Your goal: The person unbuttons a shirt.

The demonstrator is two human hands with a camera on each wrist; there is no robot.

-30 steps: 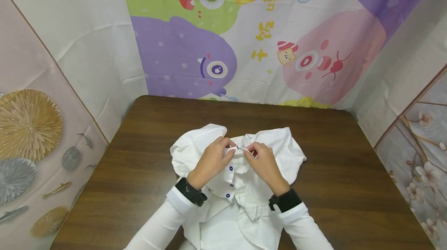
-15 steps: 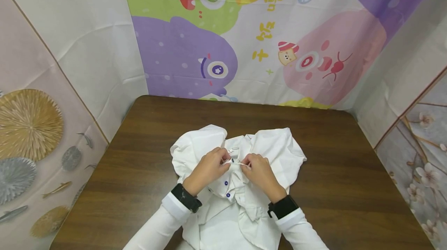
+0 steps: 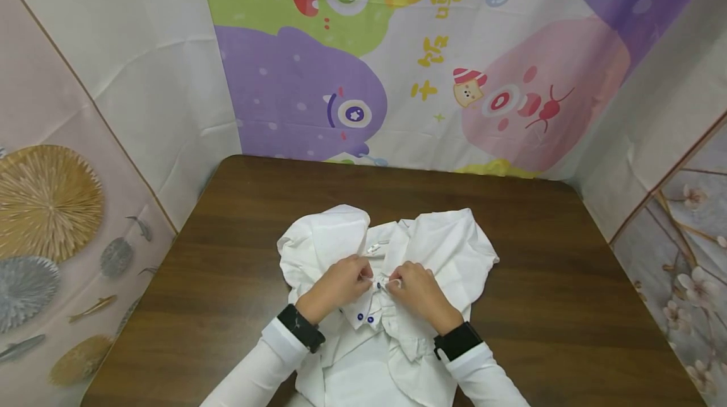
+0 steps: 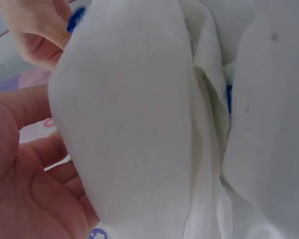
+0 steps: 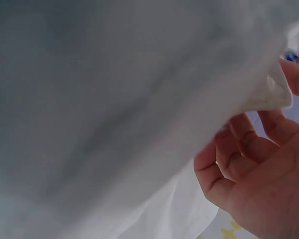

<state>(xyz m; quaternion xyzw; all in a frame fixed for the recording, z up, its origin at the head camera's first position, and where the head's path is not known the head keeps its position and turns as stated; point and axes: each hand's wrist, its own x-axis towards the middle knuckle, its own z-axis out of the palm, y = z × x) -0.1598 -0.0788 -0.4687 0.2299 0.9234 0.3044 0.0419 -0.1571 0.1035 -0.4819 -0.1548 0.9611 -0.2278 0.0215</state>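
A white shirt [image 3: 437,243] lies front up with puffed sleeves spread out at the far side. My left hand [image 3: 339,282] pinches one front edge of it. Facing that, my right hand [image 3: 420,291] pinches the opposite edge. Between the fingertips a dark blue button [image 3: 378,285] shows, and the cloth is drawn up around it. Two more blue buttons [image 3: 370,319] sit just below. In the left wrist view a lifted white flap [image 4: 124,119] hides part of the fingers. The right wrist view has blurred cloth [image 5: 114,114] in front, with the right hand's fingers curled behind its edge.
Under the shirt is a brown wooden table [image 3: 539,268]. A cartoon-printed curtain [image 3: 426,129] hangs along its far edge, with pale patterned cloths on both sides. Black straps [image 3: 301,328] circle both wrists.
Both hands have come down the shirt front, toward the wearer of the camera, with the pinched edges. The neck opening and its label now show above them. The lower buttons have bunched closer together.
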